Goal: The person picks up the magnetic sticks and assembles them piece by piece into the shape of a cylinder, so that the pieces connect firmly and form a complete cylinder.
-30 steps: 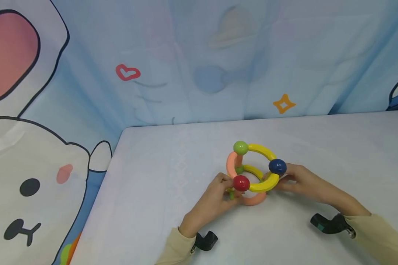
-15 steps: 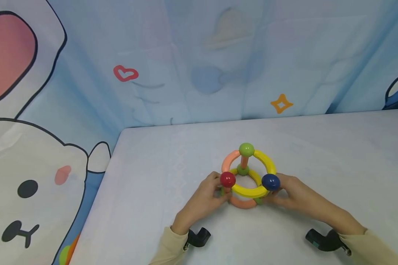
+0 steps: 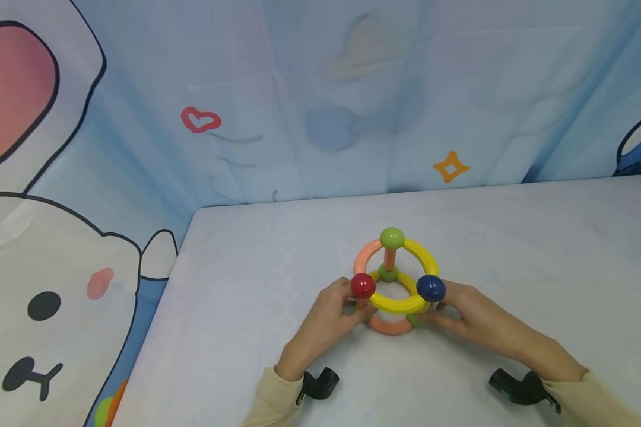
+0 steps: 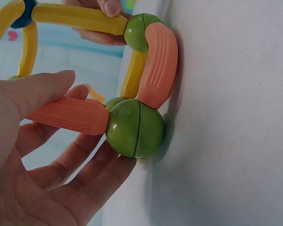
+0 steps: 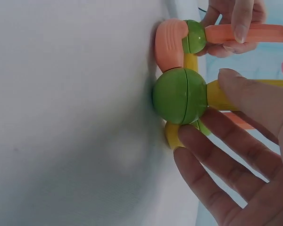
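A frame of magnetic building rods and balls stands on the table in front of me. Its upper ring joins yellow curved rods (image 3: 400, 305) and an orange curved rod (image 3: 364, 256) through a red ball (image 3: 362, 286), a blue ball (image 3: 431, 289) and a green ball (image 3: 392, 238). My left hand (image 3: 328, 311) pinches an upright orange rod (image 4: 75, 114), fingers beneath the lower green ball (image 4: 134, 128). On the other side, my right hand (image 3: 472, 311) pinches an upright yellow rod (image 5: 218, 95), fingertips by another lower green ball (image 5: 180, 96). The lower ring lies close to the tabletop.
A white cloth (image 3: 246, 267) covers the table, whose back edge meets a light blue printed curtain (image 3: 278, 107). A large cartoon animal print (image 3: 69, 320) fills the left side. Black wrist cameras (image 3: 320, 384) sit at both sleeves.
The frame has turned and shifted left with both hands: the red and blue balls moved left, the blue one also nearer me. Over the last half second it has shifted only slightly.
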Action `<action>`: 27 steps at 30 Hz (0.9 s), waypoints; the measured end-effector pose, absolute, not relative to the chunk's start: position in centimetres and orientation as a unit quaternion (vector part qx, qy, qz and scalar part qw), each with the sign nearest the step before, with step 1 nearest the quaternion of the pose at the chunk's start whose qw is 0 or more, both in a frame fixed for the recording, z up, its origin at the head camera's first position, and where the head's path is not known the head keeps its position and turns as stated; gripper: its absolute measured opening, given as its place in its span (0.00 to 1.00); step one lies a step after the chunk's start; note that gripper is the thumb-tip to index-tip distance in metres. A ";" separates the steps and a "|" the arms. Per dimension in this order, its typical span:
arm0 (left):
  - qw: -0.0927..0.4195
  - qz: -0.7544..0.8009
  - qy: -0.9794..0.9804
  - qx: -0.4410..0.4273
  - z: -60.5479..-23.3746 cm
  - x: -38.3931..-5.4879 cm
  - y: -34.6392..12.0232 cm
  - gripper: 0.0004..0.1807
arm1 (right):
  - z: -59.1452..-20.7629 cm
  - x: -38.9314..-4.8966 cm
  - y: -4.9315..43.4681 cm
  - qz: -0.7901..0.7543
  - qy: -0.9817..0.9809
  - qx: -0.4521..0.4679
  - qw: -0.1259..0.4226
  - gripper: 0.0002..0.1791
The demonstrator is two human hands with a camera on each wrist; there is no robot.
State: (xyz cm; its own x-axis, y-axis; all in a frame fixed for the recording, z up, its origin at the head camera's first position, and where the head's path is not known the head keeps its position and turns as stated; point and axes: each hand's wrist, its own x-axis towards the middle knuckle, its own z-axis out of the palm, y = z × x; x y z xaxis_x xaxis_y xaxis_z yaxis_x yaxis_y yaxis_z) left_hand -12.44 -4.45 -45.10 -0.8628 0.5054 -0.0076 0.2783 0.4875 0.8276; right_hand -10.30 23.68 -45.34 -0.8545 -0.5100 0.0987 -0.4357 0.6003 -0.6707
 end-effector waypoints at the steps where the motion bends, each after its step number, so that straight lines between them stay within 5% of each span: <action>1: 0.126 0.454 0.852 0.230 -45.1 -12.5 -4.4 0.07 | -45.3 -10.4 23.7 -0.358 0.894 -0.267 0.050 0.16; 11: 0.121 0.465 0.844 0.240 -45.3 -12.7 -4.4 0.08 | -45.0 -12.4 26.2 -0.419 0.858 -0.267 0.128 0.19; 27: 0.118 0.452 0.849 0.248 -45.5 -13.0 -4.9 0.08 | -45.1 -18.2 21.3 -0.483 0.829 -0.276 0.060 0.11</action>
